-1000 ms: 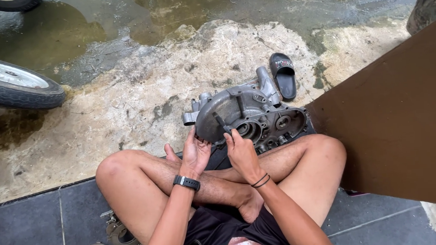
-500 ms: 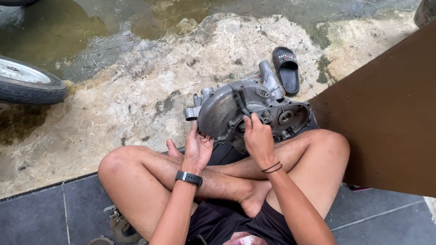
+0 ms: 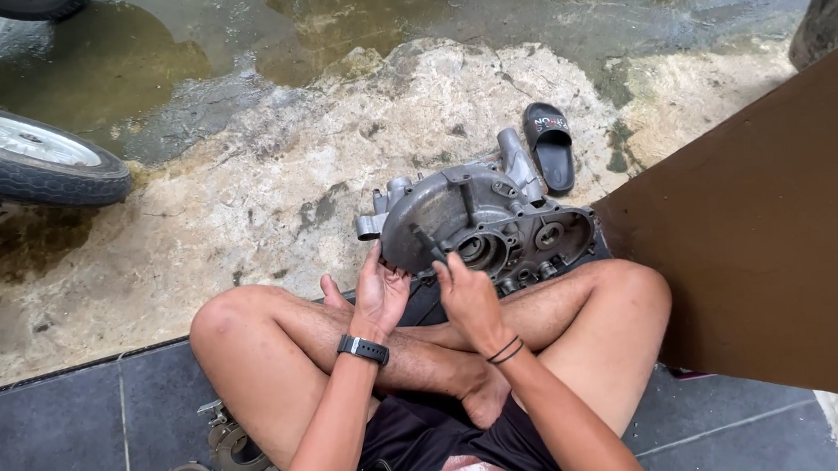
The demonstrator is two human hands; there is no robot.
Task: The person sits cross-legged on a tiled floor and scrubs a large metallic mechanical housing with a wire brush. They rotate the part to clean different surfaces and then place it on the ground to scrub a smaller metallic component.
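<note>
A person sat cross-legged on dark tiles, an engine crankcase half resting against the shins at 12 o'clock from the lap. The left hand lay open, fingers spread on the casing's lower left rim; the right hand was closed around a thin dark tool poked toward the bearing bore. The cast metal looked heavy, rigid and greasy, probably best gripped by its outer rim or mounting lugs. A black sandal lay at 1 o'clock, a tyre at 10 o'clock, a brown board close at 3 o'clock, gears at 7 o'clock.
</note>
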